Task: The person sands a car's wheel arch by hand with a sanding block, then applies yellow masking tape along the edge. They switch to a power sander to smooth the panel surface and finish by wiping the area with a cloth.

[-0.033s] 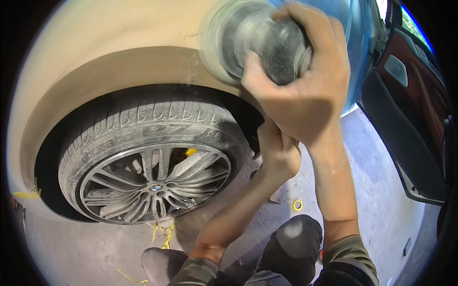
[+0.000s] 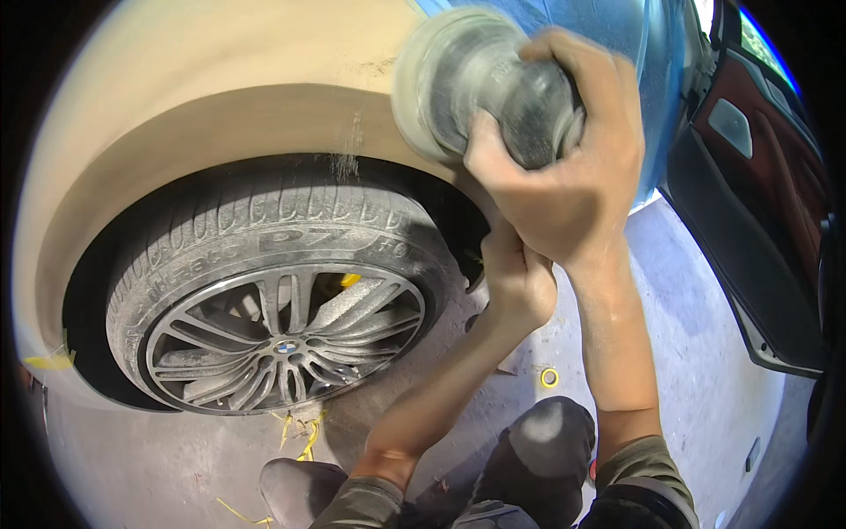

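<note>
A round sander (image 2: 502, 88), dusty grey and black with a pale disc, is pressed against the beige car fender (image 2: 220, 53) beside the wheel arch. My right hand (image 2: 573, 167) wraps round its body, thumb on the near side and fingers over the top. Just below, my left hand (image 2: 520, 278) is closed, with its fingers curled inward. What it grips is hidden behind my right hand. Beneath the arch sits a dusty tyre (image 2: 291, 207) on a grey multi-spoke wheel rim (image 2: 286, 348). Pale streaks and scuffs mark the fender near the sander.
Blue plastic sheeting (image 2: 608, 35) covers the panel at the upper right. An opened car door (image 2: 749, 203) with dark red trim stands on the right. On the grey floor lie a yellow tape roll (image 2: 549, 378) and yellow tape scraps (image 2: 308, 441).
The sander and my right hand have shifted slightly right and down along the fender. My left hand has moved a little with them.
</note>
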